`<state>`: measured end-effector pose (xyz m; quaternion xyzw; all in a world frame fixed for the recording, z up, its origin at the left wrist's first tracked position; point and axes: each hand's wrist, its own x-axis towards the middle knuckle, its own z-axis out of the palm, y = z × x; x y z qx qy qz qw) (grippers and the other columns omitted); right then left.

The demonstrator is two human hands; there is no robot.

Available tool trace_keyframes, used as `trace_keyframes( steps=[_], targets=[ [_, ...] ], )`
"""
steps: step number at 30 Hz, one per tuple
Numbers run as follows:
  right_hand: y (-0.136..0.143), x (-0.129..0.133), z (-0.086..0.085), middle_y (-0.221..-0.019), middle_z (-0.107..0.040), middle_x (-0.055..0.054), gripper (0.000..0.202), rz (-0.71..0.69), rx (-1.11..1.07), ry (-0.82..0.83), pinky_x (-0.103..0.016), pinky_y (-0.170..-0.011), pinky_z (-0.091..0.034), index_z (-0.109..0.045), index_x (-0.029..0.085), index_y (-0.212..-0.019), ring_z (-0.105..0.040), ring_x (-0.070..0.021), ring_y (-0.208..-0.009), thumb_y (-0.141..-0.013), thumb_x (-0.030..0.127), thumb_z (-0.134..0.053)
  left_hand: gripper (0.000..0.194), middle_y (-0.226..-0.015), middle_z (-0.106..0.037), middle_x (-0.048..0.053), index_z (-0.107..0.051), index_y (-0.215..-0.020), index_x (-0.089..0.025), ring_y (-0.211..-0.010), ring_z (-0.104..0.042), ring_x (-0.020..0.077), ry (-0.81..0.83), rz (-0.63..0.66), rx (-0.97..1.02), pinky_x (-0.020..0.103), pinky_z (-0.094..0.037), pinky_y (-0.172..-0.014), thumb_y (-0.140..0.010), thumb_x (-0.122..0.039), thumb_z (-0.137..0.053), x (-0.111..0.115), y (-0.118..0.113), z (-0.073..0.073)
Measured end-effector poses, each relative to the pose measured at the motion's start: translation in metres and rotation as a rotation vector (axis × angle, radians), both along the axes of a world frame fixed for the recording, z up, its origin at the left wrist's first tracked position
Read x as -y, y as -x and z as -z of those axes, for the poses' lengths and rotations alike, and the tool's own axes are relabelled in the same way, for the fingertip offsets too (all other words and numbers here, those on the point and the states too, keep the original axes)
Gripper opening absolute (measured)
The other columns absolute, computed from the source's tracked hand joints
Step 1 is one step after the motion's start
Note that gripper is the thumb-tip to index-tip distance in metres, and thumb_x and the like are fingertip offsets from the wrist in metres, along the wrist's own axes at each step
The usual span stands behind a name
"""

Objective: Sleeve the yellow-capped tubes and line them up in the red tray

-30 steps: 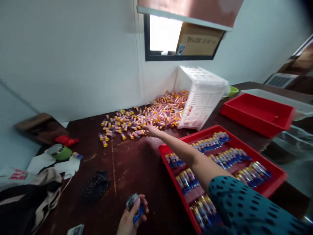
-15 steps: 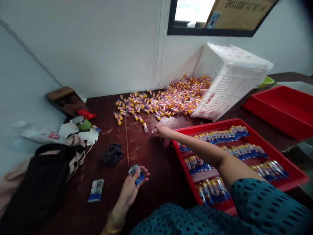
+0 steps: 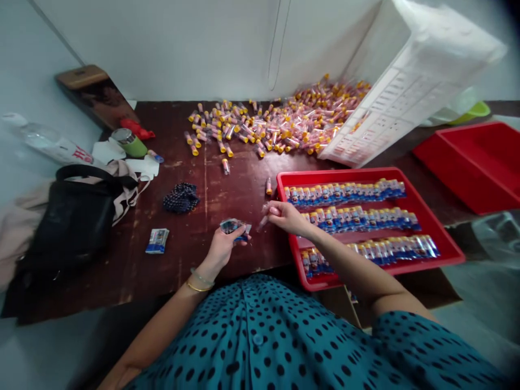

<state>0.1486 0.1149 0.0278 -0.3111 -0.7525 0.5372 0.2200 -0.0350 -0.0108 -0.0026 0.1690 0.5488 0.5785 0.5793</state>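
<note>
My left hand (image 3: 226,242) is closed around a few small printed cards (image 3: 234,226) with blue ends, thumb on top. Just to its right, the fingers of my right hand (image 3: 286,218) pinch a small pinkish tube in clear wrap (image 3: 264,219), which looks blurred. Two yellow-capped tubes lie apart on the table near my hands: one upper left of them, one by the red tray's corner. Left of my left hand rests a stack of the same cards (image 3: 157,241). The red tray (image 3: 345,174) at right holds rows of yellow-capped tubes with blue cards.
A heap of yellow-capped tubes (image 3: 280,127) spreads along the wall beside a tipped white crate (image 3: 402,92). A second red tray (image 3: 475,168) stands far right. At left are a black bag (image 3: 69,227), a green can (image 3: 130,142), a plastic bottle (image 3: 49,141) and dark dotted cloth (image 3: 181,197).
My right hand has drawn back from near the heap towards my left hand, now with a tube in its fingers. The view has tilted down. My left hand still holds the cards.
</note>
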Motion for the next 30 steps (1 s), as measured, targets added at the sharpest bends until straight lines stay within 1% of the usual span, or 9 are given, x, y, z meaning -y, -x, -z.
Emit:
trace_keyframes(
  steps=[4,6,8,11,14,18,23,27,30],
  targets=[
    [0.006,0.024,-0.008,-0.085,-0.060,-0.003,0.015,-0.107,-0.031,-0.157,-0.028,-0.078,-0.046,-0.062,0.017,-0.078,-0.058,-0.0161,-0.081,-0.085,0.030,-0.064,0.036,-0.070,-0.067,-0.002,-0.065,-0.077,-0.015,-0.060,-0.065,0.0139,-0.090,-0.079,-0.045,0.024,-0.053,-0.051,-0.056,-0.030,-0.090,-0.002,-0.023,-0.010],
    [0.007,0.026,-0.010,-0.086,-0.060,-0.003,0.018,-0.113,-0.034,-0.193,-0.028,-0.078,-0.046,-0.062,0.017,-0.079,-0.057,-0.0163,-0.082,-0.087,0.033,-0.065,0.036,-0.075,-0.067,-0.001,-0.066,-0.081,-0.015,-0.065,-0.065,0.0144,-0.099,-0.062,-0.047,0.025,-0.054,-0.053,-0.057,-0.031,-0.089,-0.001,-0.027,-0.014],
    [0.006,0.024,-0.012,-0.084,-0.059,-0.003,0.018,-0.097,-0.027,-0.197,-0.027,-0.076,-0.046,-0.061,0.017,-0.079,-0.056,-0.0152,-0.079,-0.088,0.033,-0.063,0.037,-0.077,-0.069,0.001,-0.069,-0.086,-0.015,-0.064,-0.064,0.0151,-0.075,0.033,-0.062,0.025,-0.053,-0.052,-0.059,-0.032,-0.088,0.000,-0.026,-0.017],
    [0.003,0.021,-0.016,-0.080,-0.056,-0.001,0.018,-0.088,0.000,-0.186,-0.025,-0.071,-0.044,-0.061,0.016,-0.076,-0.054,-0.0134,-0.073,-0.087,0.030,-0.064,0.032,-0.068,-0.068,0.002,-0.071,-0.085,-0.013,-0.056,-0.061,0.0147,-0.044,0.223,-0.105,0.026,-0.049,-0.048,-0.066,-0.036,-0.084,0.003,-0.019,-0.017],
    [-0.002,0.020,-0.021,-0.078,-0.057,0.000,0.015,-0.109,0.002,-0.174,-0.025,-0.071,-0.043,-0.062,0.015,-0.077,-0.054,-0.0133,-0.074,-0.085,0.028,-0.066,0.026,-0.064,-0.066,0.002,-0.072,-0.078,-0.013,-0.054,-0.057,0.0130,-0.073,0.270,-0.162,0.024,-0.045,-0.048,-0.069,-0.036,-0.082,0.004,-0.013,-0.016],
    [-0.013,0.014,-0.027,-0.083,-0.062,-0.001,0.016,-0.001,-0.105,-0.029,-0.026,-0.068,-0.046,-0.066,0.015,-0.090,-0.057,-0.0129,-0.071,-0.086,0.031,-0.065,0.022,-0.058,-0.064,0.000,-0.071,-0.063,-0.014,-0.052,-0.050,0.0094,-0.111,0.227,-0.209,0.022,-0.038,-0.050,-0.064,-0.031,-0.086,0.004,-0.010,-0.013],
    [-0.027,0.000,-0.036,-0.070,-0.059,0.003,0.027,0.156,-0.255,0.256,-0.027,-0.058,-0.050,-0.065,0.016,-0.099,-0.056,-0.0107,-0.057,-0.082,0.036,-0.072,0.025,-0.058,-0.062,-0.002,-0.069,-0.061,-0.015,-0.053,-0.050,0.0092,-0.079,0.219,-0.144,0.022,-0.038,-0.052,-0.054,-0.026,-0.091,0.003,-0.008,-0.005],
    [-0.025,0.000,-0.040,-0.077,-0.063,0.001,0.032,0.154,-0.332,0.409,-0.024,-0.054,-0.050,-0.064,0.016,-0.096,-0.055,-0.0081,-0.055,-0.077,0.039,-0.076,0.028,-0.060,-0.063,-0.002,-0.069,-0.063,-0.014,-0.054,-0.050,0.0088,-0.067,0.252,-0.151,0.022,-0.040,-0.053,-0.053,-0.026,-0.092,0.002,-0.009,-0.003],
    [-0.022,0.005,-0.041,-0.071,-0.061,0.002,0.031,0.083,-0.293,0.372,-0.024,-0.055,-0.048,-0.065,0.015,-0.096,-0.055,-0.0084,-0.055,-0.080,0.040,-0.074,0.030,-0.060,-0.064,-0.002,-0.068,-0.063,-0.014,-0.054,-0.051,0.0091,-0.051,0.274,-0.145,0.023,-0.040,-0.054,-0.052,-0.029,-0.092,0.002,-0.010,-0.007]
  ],
)
